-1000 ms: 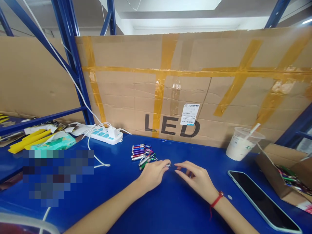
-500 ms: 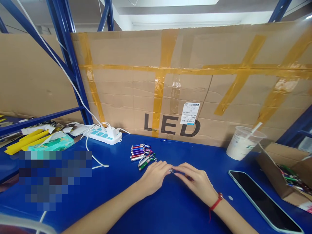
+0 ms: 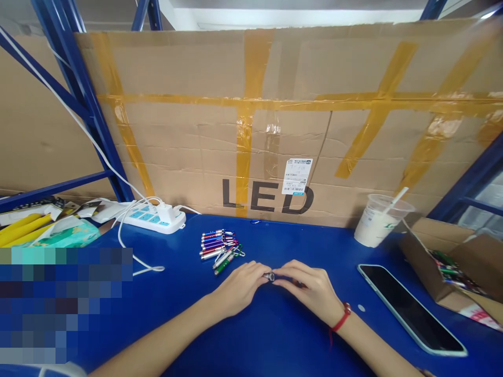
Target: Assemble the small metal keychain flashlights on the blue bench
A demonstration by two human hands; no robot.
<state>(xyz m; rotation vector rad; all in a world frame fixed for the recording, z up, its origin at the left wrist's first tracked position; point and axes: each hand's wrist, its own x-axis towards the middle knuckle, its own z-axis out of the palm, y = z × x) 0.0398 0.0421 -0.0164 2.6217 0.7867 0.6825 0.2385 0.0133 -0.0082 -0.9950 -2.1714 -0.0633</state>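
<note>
Between my two hands is a small silver mini flashlight [image 3: 269, 276], mostly covered by fingers. My left hand [image 3: 244, 283] is closed around its body, with the metal end poking out past the fingertips. From the other side, my right hand [image 3: 310, 285] pinches at that end with thumb and forefinger; whether it holds a small part of its own is too fine to make out. Just beyond my left hand lies a row of mini flashlights [image 3: 216, 245] in blue, purple, red and silver with clips. The closest one is a green flashlight [image 3: 223, 265].
A phone [image 3: 411, 309] lies to the right, beside an open cardboard box [image 3: 424, 272] of more flashlights. Behind the phone stands a plastic cup [image 3: 375, 222] with a straw. A white power strip [image 3: 151, 219] with cables sits back left, before a tall cardboard sheet [image 3: 188, 141].
The whole view has shifted, so the scene sits further left and slightly higher. Both hands keep their hold, and more of the flashlight's metal end shows between the fingertips.
</note>
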